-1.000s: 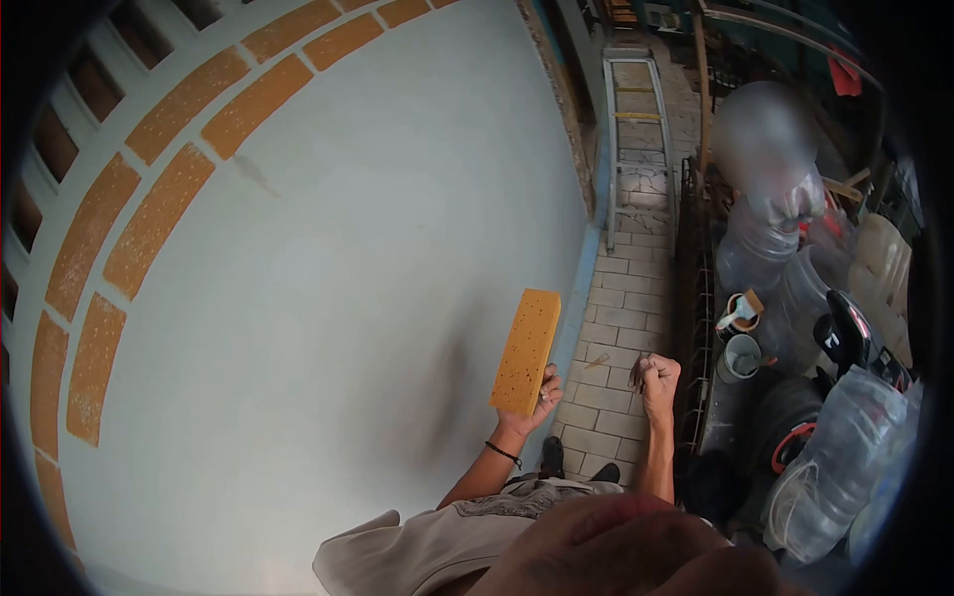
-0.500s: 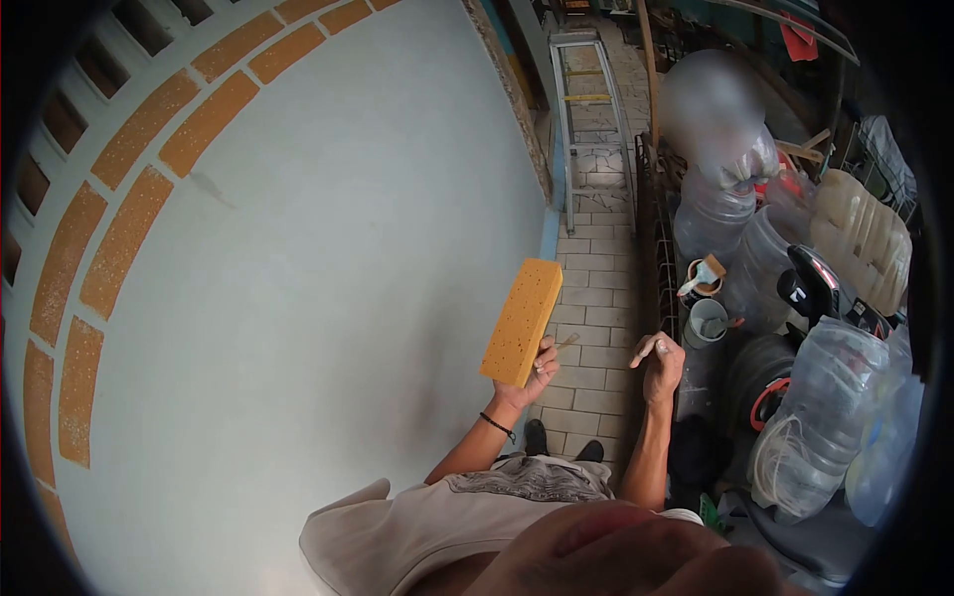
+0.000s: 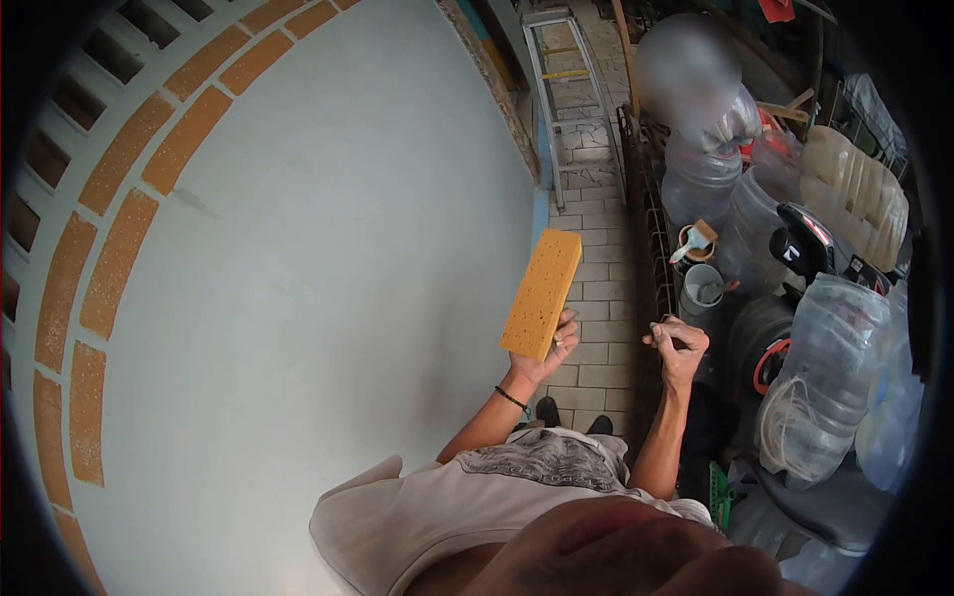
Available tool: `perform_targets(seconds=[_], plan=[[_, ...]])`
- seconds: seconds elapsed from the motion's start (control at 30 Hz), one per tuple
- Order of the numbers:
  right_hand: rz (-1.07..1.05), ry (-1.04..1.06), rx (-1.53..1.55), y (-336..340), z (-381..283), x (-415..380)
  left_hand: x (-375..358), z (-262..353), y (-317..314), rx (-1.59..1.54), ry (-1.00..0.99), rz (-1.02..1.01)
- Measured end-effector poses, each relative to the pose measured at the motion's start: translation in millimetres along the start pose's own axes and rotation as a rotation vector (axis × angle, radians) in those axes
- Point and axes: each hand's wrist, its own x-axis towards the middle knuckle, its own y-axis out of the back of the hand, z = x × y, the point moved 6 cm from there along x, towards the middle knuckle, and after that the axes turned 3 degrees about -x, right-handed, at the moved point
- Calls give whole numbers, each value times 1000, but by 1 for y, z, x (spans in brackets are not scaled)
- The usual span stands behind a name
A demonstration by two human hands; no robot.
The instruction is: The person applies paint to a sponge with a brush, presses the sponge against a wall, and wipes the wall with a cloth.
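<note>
Left hand [image 3: 545,360] grips the lower end of an orange sponge block [image 3: 542,294], fingers wrapped round its bottom edge, block standing nearly upright and tilted slightly right, held out just in front of the pale plastered wall [image 3: 328,298]. Right hand [image 3: 680,343] well apart to the right, curled nearly into a fist with fingertips pinched; cannot tell if anything is in it. It hangs beside a metal rack [image 3: 646,228], near two paint tins [image 3: 700,283] and clear plastic bottles [image 3: 820,377]. Tiled floor [image 3: 601,288] below.
</note>
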Motion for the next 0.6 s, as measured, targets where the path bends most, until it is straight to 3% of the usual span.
perform_targets(seconds=[0.3,0.4,0.5,0.6], plan=[[229,-154,12,16,10,-7,10,-1,3,-22,42,34],[146,-185,5,13,10,-12,10,-3,8,-58,50,20],[99,-148,307,5,9,-11,5,-7,6,-76,39,47],[46,-181,197,3,12,-12,-3,-8,5,-51,39,3]])
